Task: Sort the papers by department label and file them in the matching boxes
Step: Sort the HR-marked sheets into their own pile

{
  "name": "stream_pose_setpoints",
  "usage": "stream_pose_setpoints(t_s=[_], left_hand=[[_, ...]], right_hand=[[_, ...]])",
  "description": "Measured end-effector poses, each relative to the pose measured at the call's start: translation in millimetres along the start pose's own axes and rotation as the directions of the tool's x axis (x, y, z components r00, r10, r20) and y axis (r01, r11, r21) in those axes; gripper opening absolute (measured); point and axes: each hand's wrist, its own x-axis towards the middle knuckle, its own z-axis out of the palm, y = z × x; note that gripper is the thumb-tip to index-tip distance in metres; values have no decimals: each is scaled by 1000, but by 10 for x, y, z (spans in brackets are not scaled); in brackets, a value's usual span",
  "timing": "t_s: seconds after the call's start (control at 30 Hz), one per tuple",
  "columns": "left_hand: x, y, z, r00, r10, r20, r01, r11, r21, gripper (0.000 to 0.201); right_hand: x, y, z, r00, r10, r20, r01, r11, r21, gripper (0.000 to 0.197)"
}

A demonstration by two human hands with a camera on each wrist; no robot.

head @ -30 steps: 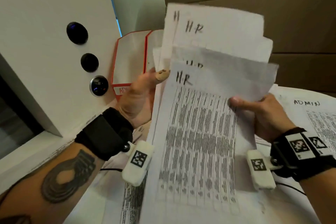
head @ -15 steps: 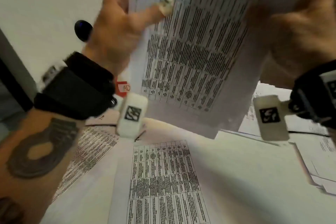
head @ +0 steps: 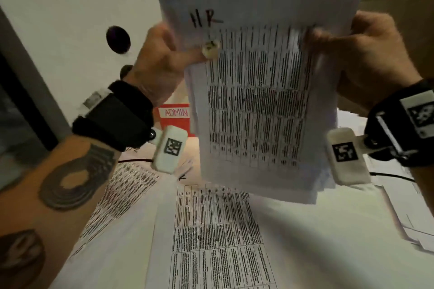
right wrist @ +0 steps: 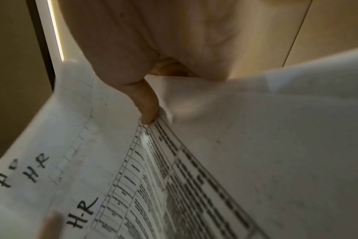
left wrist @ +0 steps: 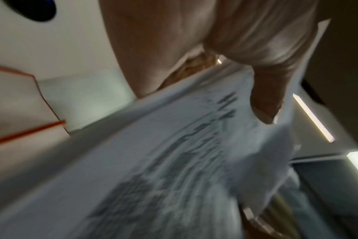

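Observation:
A stack of printed sheets marked HR hangs upright above the table, held by both hands. My left hand grips its left edge, thumb across the front page. My right hand grips the right edge, thumb on the front. In the right wrist view the HR stack shows several HR labels, with my right thumb pressed on the sheets. The left wrist view is blurred; the stack sits under my left thumb. A red box labelled ADMIN stands behind the stack.
Loose printed sheets cover the table below the stack. More papers lie at the right. A white appliance with dark round knobs stands at the left, close to my left hand. Brown panelled wall at the right rear.
The fanned HR sheets have been gathered into one squared stack held upright by both hands. The view has tilted down, and the stack dropped lower than half a second ago.

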Motion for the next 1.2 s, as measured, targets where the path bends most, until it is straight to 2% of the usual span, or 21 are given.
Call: stream_pose_setpoints(t_s=[0.07,0.13,0.17,0.23,0.27,0.3,0.33,0.37,0.4,0.43,0.57,0.67,0.73,0.83,0.9,0.97,1.0,1.1,1.13,1.2], left_hand=[[-67,-106,18,997,-41,-61,50,987,153,23],[-103,-179,97,986,-26,-166,71,960,271,5],[-123,-216,148,974,-1,-225,74,945,319,8],[-202,-320,256,948,42,-316,89,917,388,34],[-258,-366,313,941,41,-335,94,921,379,40],[-312,-413,361,945,26,-325,94,933,348,34],[-379,-425,416,953,-2,-302,95,951,293,14],[-446,-433,461,957,-40,-287,109,968,226,10],[-503,-446,492,959,-70,-274,122,976,179,23],[-552,-477,500,961,-93,-262,134,981,142,27],[-601,-589,485,932,-222,-288,230,973,-6,14],[-499,-543,501,920,-180,-347,199,980,18,17],[-441,-527,461,922,-160,-354,176,984,15,17],[-496,-646,397,930,-188,-315,204,979,19,41],[-578,-761,393,909,-272,-315,298,954,35,59],[-604,-820,434,894,-342,-288,369,928,45,39],[-595,-809,467,895,-348,-279,383,920,81,35],[-495,-753,484,910,-263,-319,338,918,208,78],[-460,-708,478,916,-230,-330,306,931,200,73],[-433,-660,437,929,-210,-305,257,958,126,42]], right_hand=[[18,-3,-2,1000,-1,-8,1,1000,-3,18],[10,38,12,1000,-12,-27,12,1000,-17,18],[-12,76,28,999,-14,-34,13,999,-32,20],[-76,206,75,999,-9,-33,7,997,-73,35],[-123,281,99,999,-8,-36,4,996,-93,43],[-177,357,118,999,-6,-53,0,992,-122,51],[-233,431,128,996,-4,-84,-9,987,-162,57],[-295,497,135,994,6,-113,-28,981,-191,62],[-354,566,131,990,32,-134,-57,980,-192,63],[-411,623,129,987,67,-143,-92,980,-178,59],[-515,687,149,981,145,-129,-167,970,-177,30],[-458,617,163,981,118,-157,-144,975,-167,26],[-430,588,149,977,125,-174,-151,978,-147,31],[-502,658,92,966,197,-169,-221,966,-135,42],[-581,728,64,956,227,-183,-252,960,-123,49],[-611,772,80,956,235,-178,-258,959,-119,47],[-608,776,98,958,230,-171,-255,957,-137,45],[-562,722,127,969,140,-202,-179,965,-190,41],[-545,697,124,971,102,-219,-144,971,-189,41],[-539,697,102,972,85,-218,-123,978,-169,43]])
